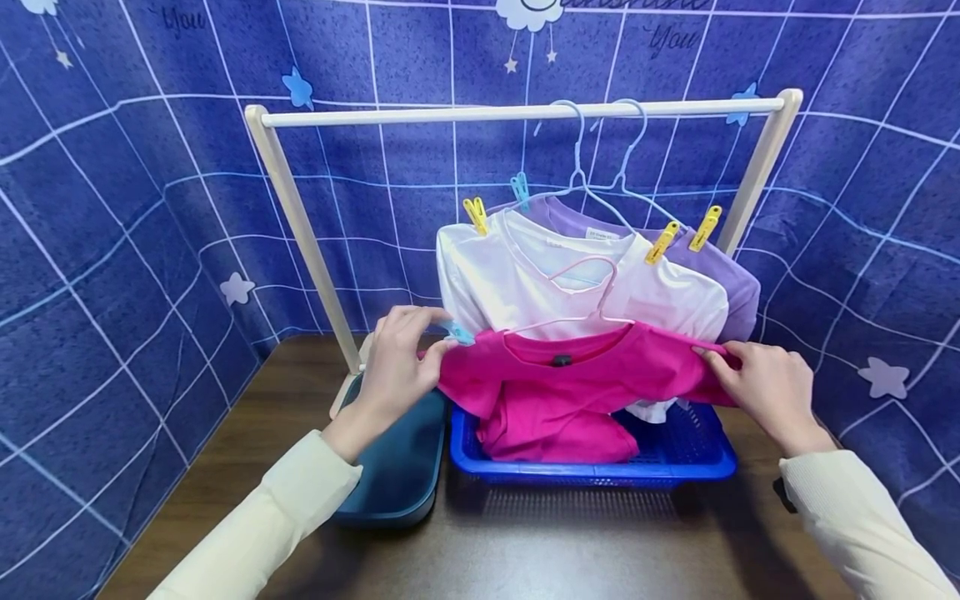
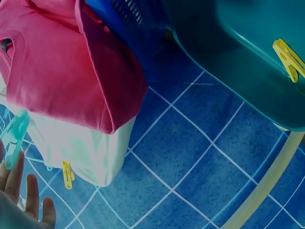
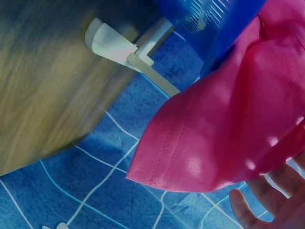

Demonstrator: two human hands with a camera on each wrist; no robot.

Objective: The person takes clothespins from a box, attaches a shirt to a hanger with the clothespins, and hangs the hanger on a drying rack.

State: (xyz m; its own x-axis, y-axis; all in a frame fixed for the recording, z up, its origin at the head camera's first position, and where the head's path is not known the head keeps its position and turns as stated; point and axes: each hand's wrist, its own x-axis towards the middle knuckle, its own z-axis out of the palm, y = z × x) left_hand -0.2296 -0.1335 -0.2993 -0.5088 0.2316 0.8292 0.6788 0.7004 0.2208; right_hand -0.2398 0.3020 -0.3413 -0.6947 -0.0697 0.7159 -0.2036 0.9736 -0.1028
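Observation:
A bright pink T-shirt [image 1: 577,392] is on a pink hanger [image 1: 600,300], its lower part bunched in the blue basket [image 1: 592,473]. At the shirt's left shoulder, my left hand [image 1: 397,358] pinches a light blue clothespin [image 1: 461,335]. The clothespin's tip meets the cloth there; whether it clamps the shirt cannot be told. On the other side, my right hand [image 1: 768,387] pinches the shirt's right shoulder between thumb and fingers, at the hanger's end. In the right wrist view a pink sleeve [image 3: 190,143] hangs beside my fingers.
Behind, a white T-shirt [image 1: 480,275] and a purple one [image 1: 738,292] hang from a rack's white rail [image 1: 450,114], with yellow clothespins [image 1: 662,242] on their shoulders. A dark teal bin [image 1: 397,450] left of the basket holds a yellow clothespin [image 2: 289,59]. All stand on a wooden table [image 1: 555,542].

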